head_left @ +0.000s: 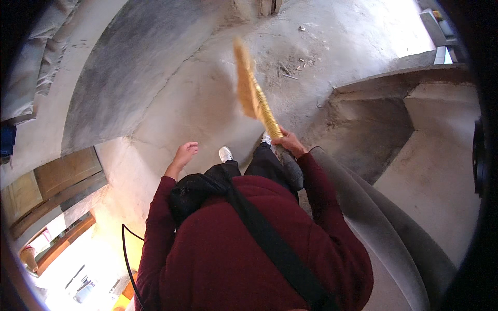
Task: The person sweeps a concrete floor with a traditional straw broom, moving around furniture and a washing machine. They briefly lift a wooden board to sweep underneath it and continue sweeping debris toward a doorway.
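My right hand [291,142] grips a broom by its yellow, ridged handle [267,114]. The straw-coloured head [245,83] tilts up and forward over the floor and looks smeared by motion. A dark grey rounded piece [291,168] sits just below the hand; whether it belongs to the broom I cannot tell. My left hand [184,154] is held out at my left side, away from the broom. It holds nothing, and its fingers are stretched loosely to the right.
Small bits of debris [288,70] and thin sticks lie on the pale floor [192,103] ahead. A raised ledge [404,78] curves along the right, with a long grey rounded form [378,217] beside my right arm. Wooden panels [67,176] stand at left.
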The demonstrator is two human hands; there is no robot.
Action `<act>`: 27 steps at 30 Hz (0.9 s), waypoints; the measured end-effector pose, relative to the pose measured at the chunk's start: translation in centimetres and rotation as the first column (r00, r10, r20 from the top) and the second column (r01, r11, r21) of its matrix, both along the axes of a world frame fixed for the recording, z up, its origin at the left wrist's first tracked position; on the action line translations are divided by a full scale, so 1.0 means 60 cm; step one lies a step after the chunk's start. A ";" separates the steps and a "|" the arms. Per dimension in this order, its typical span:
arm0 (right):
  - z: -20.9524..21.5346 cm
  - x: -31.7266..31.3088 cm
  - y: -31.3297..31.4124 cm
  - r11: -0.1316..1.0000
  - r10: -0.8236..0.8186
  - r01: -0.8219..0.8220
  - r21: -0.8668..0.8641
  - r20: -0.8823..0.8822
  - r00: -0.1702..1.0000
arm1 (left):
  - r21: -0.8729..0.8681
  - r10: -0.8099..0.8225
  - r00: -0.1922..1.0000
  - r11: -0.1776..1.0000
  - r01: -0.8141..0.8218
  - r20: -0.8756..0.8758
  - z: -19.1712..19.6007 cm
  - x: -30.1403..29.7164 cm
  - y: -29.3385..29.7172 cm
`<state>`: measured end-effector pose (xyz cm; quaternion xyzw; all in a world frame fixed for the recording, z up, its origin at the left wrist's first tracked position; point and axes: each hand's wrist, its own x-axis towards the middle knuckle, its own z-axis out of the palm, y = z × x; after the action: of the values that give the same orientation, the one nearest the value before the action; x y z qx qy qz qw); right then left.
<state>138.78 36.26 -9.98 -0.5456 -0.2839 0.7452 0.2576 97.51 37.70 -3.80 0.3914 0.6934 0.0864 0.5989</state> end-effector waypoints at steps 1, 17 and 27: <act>-0.027 0.001 -0.009 0.996 0.079 -0.078 -0.033 0.019 0.997 | -0.002 -0.012 1.000 1.000 0.012 -0.005 -0.001 0.008 0.004; -0.103 0.253 0.144 0.970 -0.212 0.141 0.195 0.413 0.886 | 0.067 -0.090 0.992 0.993 0.095 -0.084 -0.015 0.001 -0.009; 0.022 0.080 -0.009 0.988 -0.139 0.144 -0.047 0.093 0.986 | 0.013 0.000 0.998 1.000 0.001 -0.064 -0.029 0.011 -0.011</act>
<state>143.59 35.70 -8.65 -0.6040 -0.2358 0.7071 0.2822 98.20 37.01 -5.52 0.3980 0.7116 0.0783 0.5736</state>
